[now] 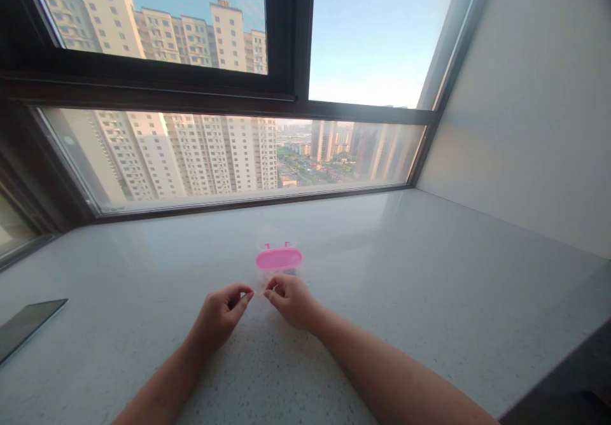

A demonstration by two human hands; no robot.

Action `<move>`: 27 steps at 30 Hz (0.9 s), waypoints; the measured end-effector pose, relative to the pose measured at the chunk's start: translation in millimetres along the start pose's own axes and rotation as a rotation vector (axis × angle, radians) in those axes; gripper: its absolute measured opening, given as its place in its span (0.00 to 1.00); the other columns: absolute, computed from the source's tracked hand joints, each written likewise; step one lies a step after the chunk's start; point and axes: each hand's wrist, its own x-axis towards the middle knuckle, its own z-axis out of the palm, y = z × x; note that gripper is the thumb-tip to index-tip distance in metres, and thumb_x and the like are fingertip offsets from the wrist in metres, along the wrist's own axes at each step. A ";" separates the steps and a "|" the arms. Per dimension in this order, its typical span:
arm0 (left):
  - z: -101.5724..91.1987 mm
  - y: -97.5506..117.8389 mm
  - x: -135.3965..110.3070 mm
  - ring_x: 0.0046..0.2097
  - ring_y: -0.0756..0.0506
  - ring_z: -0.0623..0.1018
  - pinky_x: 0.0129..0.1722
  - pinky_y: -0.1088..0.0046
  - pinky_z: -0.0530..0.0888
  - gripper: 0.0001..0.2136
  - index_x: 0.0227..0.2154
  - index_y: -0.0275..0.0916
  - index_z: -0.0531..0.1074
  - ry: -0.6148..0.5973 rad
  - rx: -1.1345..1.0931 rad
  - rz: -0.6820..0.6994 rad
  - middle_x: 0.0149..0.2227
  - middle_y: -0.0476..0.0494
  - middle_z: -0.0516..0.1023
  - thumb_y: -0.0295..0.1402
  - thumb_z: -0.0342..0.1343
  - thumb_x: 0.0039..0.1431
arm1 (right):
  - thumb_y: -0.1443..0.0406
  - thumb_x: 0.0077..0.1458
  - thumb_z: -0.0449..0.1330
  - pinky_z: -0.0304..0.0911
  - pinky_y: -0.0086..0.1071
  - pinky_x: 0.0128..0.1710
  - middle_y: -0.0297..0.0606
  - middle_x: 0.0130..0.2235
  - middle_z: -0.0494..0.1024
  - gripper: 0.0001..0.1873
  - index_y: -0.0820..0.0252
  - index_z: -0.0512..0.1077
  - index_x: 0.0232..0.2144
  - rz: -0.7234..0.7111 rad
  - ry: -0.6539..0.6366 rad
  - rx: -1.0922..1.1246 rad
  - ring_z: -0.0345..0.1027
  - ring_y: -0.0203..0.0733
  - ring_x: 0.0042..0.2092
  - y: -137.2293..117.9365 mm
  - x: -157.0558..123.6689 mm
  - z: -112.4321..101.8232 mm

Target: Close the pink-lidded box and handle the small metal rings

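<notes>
My left hand point(225, 312) is closed in a pinch, thumb against forefinger, low over the pale counter. Facing it, my right hand point(292, 299) pinches in the same way, its fingertips a short gap from the left ones. Something tiny and whitish shows at the fingertips of both hands, too small to name. Just behind my hands stands a small oval box point(279, 259) with a bright pink top and a see-through body. Two pink clips stick up at its far side. My right hand hides part of the box's lower front.
A speckled white sill counter point(429, 298) spreads under my hands. A dark flat glass-like panel point(29, 324) lies at the left edge. Beyond the counter is a dark-framed window point(296, 104); a white wall point(534, 107) closes the right side. The counter's edge drops off at lower right.
</notes>
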 end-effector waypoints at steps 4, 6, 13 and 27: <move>-0.8 2.5 0.3 0.21 0.52 0.61 0.21 0.79 0.58 0.14 0.29 0.36 0.72 -0.017 0.008 0.001 0.16 0.55 0.56 0.41 0.47 0.53 | 0.64 0.49 0.53 0.43 0.22 0.18 0.27 0.17 0.59 0.07 0.63 0.67 0.26 0.002 -0.005 0.013 0.49 0.28 0.19 0.8 1.5 0.4; -1.1 3.4 0.3 0.21 0.52 0.61 0.21 0.79 0.58 0.14 0.29 0.36 0.72 -0.017 0.011 0.003 0.16 0.55 0.57 0.41 0.47 0.53 | 0.64 0.49 0.53 0.44 0.22 0.19 0.27 0.17 0.59 0.07 0.63 0.67 0.25 0.006 -0.002 0.017 0.50 0.28 0.20 0.5 1.9 0.4; -0.1 1.1 -0.3 0.21 0.52 0.62 0.21 0.79 0.58 0.14 0.30 0.36 0.72 -0.014 0.004 0.004 0.16 0.54 0.59 0.40 0.47 0.53 | 0.65 0.50 0.53 0.43 0.23 0.18 0.26 0.16 0.59 0.06 0.63 0.67 0.27 0.016 -0.006 -0.004 0.49 0.28 0.19 -3.8 0.1 -1.4; -2.1 4.7 -0.6 0.20 0.52 0.62 0.21 0.80 0.58 0.14 0.29 0.36 0.72 -0.010 0.010 0.006 0.15 0.55 0.58 0.41 0.47 0.53 | 0.65 0.50 0.54 0.47 0.23 0.22 0.28 0.19 0.61 0.06 0.62 0.69 0.26 -0.024 -0.007 -0.044 0.51 0.29 0.22 -6.8 -0.4 -2.9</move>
